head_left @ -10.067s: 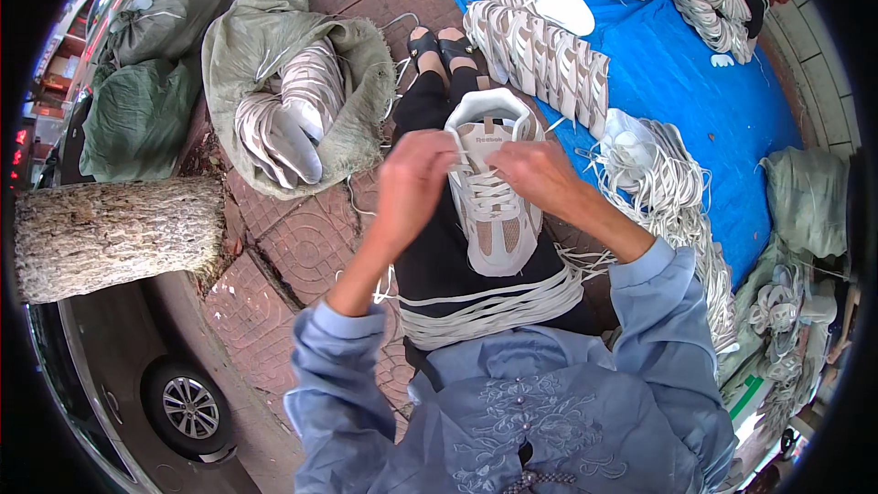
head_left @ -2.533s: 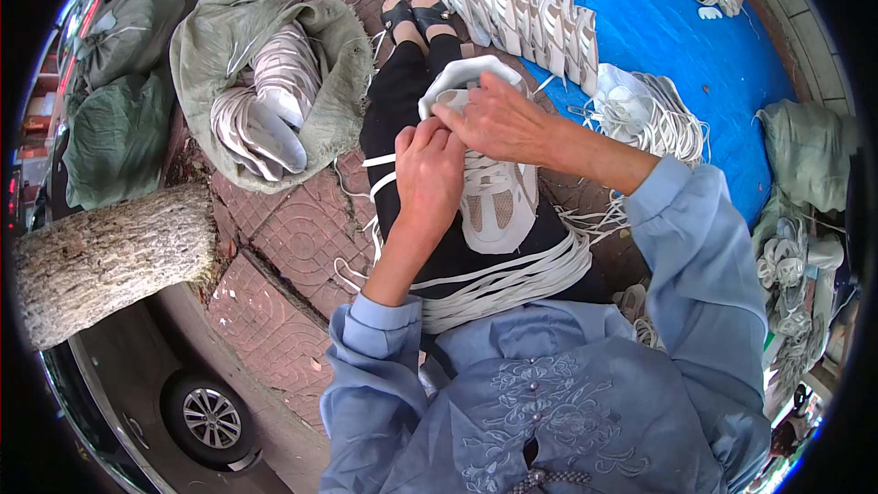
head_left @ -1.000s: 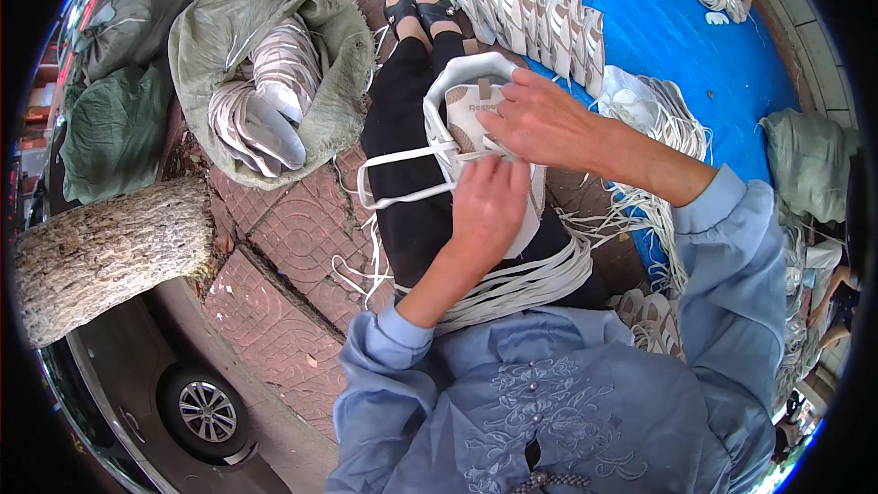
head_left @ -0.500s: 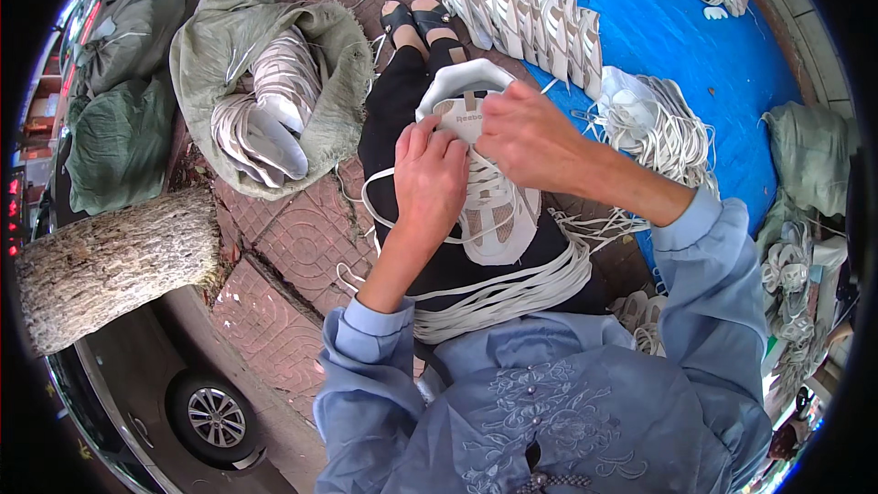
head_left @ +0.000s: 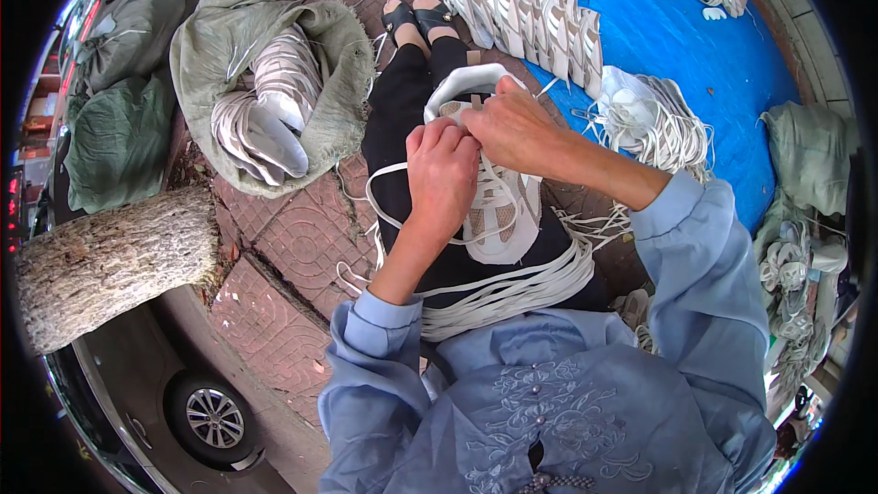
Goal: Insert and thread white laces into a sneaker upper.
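Note:
A white and beige shoe upper (head_left: 501,236) without a sole lies on my lap, its padded collar pointing away from me. White lacing crosses its front. My left hand (head_left: 443,169) is closed at the left of the tongue, pinching a shoelace (head_left: 377,187) that hangs in a loose loop to the left. Curled over the right side of the upper near the collar, my right hand (head_left: 519,133) grips it, with its fingertips close to those of my left hand. What lies between the fingertips is mostly hidden. A bundle of white laces (head_left: 526,297) is draped across my lap.
A blue tarp (head_left: 741,82) at the right bears a row of stacked shoe uppers (head_left: 530,27) and a laced pile (head_left: 654,123). At the left, an open sack (head_left: 338,119) holds more uppers. A tree trunk (head_left: 119,261) and parked car (head_left: 137,393) are nearer left.
My hands have come closer together near the tongue. My left hand moved slightly right; my right hand and forearm shifted a little left. The upper's collar tilted slightly.

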The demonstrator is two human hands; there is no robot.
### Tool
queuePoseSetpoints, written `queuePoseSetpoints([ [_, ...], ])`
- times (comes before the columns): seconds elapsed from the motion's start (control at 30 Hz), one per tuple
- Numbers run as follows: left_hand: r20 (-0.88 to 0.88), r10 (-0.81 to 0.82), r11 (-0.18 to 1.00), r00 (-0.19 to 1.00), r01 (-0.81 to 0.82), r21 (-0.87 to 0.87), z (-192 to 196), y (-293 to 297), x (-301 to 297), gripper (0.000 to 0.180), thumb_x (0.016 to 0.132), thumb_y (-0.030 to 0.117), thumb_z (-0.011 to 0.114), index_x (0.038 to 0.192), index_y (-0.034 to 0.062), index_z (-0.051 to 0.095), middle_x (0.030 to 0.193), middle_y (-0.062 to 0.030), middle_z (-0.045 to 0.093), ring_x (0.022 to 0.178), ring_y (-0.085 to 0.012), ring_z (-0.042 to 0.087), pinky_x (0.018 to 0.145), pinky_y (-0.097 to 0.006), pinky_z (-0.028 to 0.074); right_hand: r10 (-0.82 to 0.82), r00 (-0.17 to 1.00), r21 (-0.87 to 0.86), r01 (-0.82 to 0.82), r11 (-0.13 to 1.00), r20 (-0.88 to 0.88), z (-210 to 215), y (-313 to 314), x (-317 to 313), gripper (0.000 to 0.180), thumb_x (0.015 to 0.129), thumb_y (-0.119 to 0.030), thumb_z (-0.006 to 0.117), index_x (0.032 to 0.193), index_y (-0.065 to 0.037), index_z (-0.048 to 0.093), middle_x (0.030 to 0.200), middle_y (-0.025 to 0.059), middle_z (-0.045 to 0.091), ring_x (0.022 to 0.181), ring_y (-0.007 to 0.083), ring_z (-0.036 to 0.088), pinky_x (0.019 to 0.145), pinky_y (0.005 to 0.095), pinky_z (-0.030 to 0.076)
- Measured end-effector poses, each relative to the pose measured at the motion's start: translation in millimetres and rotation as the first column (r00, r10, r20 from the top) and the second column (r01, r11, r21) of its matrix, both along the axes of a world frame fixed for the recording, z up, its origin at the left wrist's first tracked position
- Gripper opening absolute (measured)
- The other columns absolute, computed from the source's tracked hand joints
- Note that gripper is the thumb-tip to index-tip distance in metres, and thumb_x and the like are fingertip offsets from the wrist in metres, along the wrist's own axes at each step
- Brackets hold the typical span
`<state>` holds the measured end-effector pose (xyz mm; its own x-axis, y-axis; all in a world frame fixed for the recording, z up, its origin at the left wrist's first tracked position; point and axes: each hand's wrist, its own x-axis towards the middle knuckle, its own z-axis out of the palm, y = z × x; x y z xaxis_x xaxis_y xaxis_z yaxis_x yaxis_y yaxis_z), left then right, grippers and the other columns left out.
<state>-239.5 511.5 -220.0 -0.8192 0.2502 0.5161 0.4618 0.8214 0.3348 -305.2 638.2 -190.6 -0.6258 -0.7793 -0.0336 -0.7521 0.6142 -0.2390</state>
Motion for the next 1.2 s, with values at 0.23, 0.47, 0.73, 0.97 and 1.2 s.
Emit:
queuePoseSetpoints([
  [0.23,0.0,0.031,0.999,1.0,-0.031,0.014,-1,1,3,0.013,0.061,0.002,0.063,0.072,0.0047,0.057,0.077,-0.0049,0.056,0.086,-0.0215,0.053,0.075,-0.036,0.039,0.002,1.0,-0.014,-0.002,1.0,0.02,0,0,2,0.01,0.071,-0.009,0.051,0.072,-0.005,0.061,0.06,0.0115,0.059,0.059,0.0262,0.058,0.068,0.0385,0.033],
  [0.47,0.003,0.02,1.0,1.0,-0.02,0.023,-3,-4,7,0.009,0.064,0.007,0.06,0.071,0.0045,0.055,0.075,-0.006,0.053,0.087,-0.0216,0.051,0.073,-0.035,0.037,-0.257,0.949,-0.269,0.3,0.915,0.183,-19,-2,7,0.024,0.061,0.002,0.057,0.083,-0.005,0.062,0.066,0.0149,0.06,0.062,0.0285,0.059,0.07,0.039,0.042],
  [0.73,-0.005,0.0,0.995,1.0,-0.001,-0.098,-1,-13,8,0.007,0.063,0.009,0.056,0.068,0.0046,0.053,0.07,-0.0066,0.05,0.081,-0.0221,0.051,0.067,-0.034,0.038,-0.285,0.913,-0.287,0.368,0.885,0.292,-19,-6,13,0.008,0.066,-0.01,0.058,0.072,-0.008,0.063,0.067,0.0103,0.062,0.066,0.0267,0.059,0.069,0.0392,0.038],
  [0.97,0.115,-0.154,0.939,0.981,0.182,-0.29,12,-22,-6,0.007,0.063,0.009,0.055,0.067,0.0047,0.053,0.066,-0.0058,0.049,0.069,-0.0199,0.054,0.054,-0.03,0.044,-0.155,0.955,-0.322,0.234,0.917,0.253,-14,9,11,0.016,0.065,-0.004,0.058,0.08,-0.008,0.06,0.065,0.0123,0.059,0.062,0.0299,0.057,0.069,0.0394,0.036],
  [1.2,0.11,-0.148,0.937,0.983,0.175,-0.302,22,-22,4,0.011,0.063,0.007,0.055,0.073,0.0033,0.051,0.068,-0.0074,0.048,0.063,-0.0199,0.054,0.048,-0.029,0.046,-0.143,0.99,-0.336,0.132,0.932,-0.009,-7,-1,23,0.025,0.065,-0.003,0.054,0.09,-0.008,0.058,0.066,0.0122,0.057,0.062,0.0287,0.053,0.069,0.0394,0.033],
])
